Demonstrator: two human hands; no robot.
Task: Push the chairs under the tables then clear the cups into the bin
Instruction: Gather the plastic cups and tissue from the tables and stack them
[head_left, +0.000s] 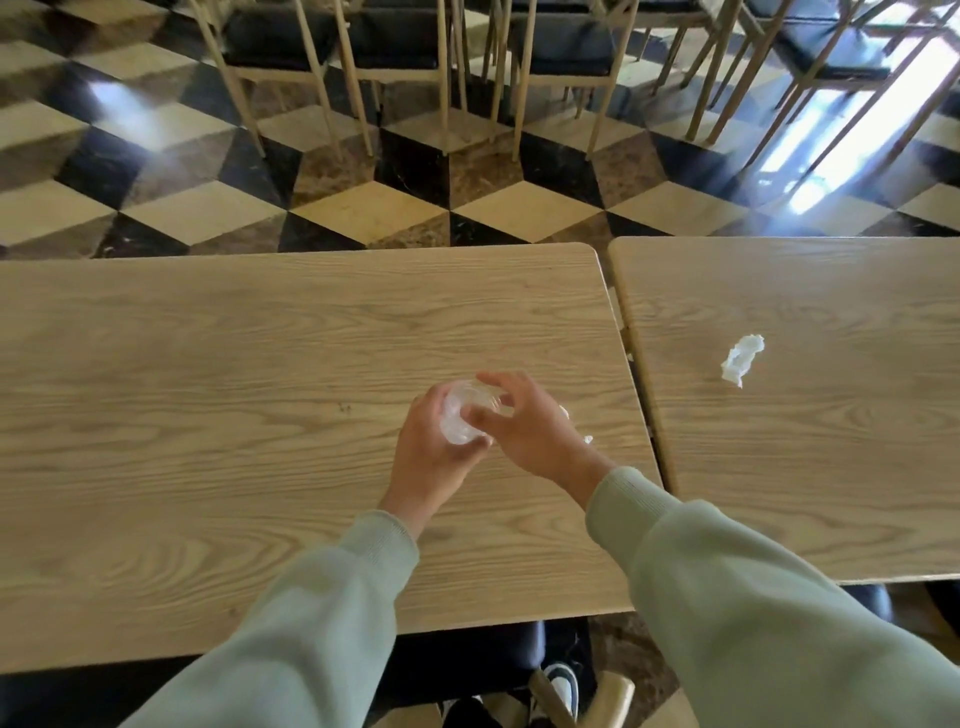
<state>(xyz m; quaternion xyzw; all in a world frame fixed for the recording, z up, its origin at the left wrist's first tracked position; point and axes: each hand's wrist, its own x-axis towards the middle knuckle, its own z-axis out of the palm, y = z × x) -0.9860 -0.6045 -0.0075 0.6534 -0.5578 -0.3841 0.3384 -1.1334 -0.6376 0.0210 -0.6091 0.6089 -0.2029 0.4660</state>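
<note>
Head view, nearest first: two pale-green sleeves (322, 613) reach over the light wood-grain table (208, 415). The left hand (431, 457) curls around a clear, ribbed plastic cup (460, 415), held above the tabletop, its long axis pointing away. The right hand (530, 426), fingers half open, touches the cup's right side. Farther right, a crumpled white napkin (743, 358) lies on the adjoining table (831, 467). No bin is visible.

Left sleeve (311, 613): pale sage-green sweatshirt knit, soft folds, ribbed cuff at wrist. Right sleeve (753, 597): same fabric, same ribbed cuff. Left hand (431, 447) bare. Right hand (530, 431) bare. Shoe (563, 686): black-and-white sneaker, white toe, partly hidden under table edge.
</note>
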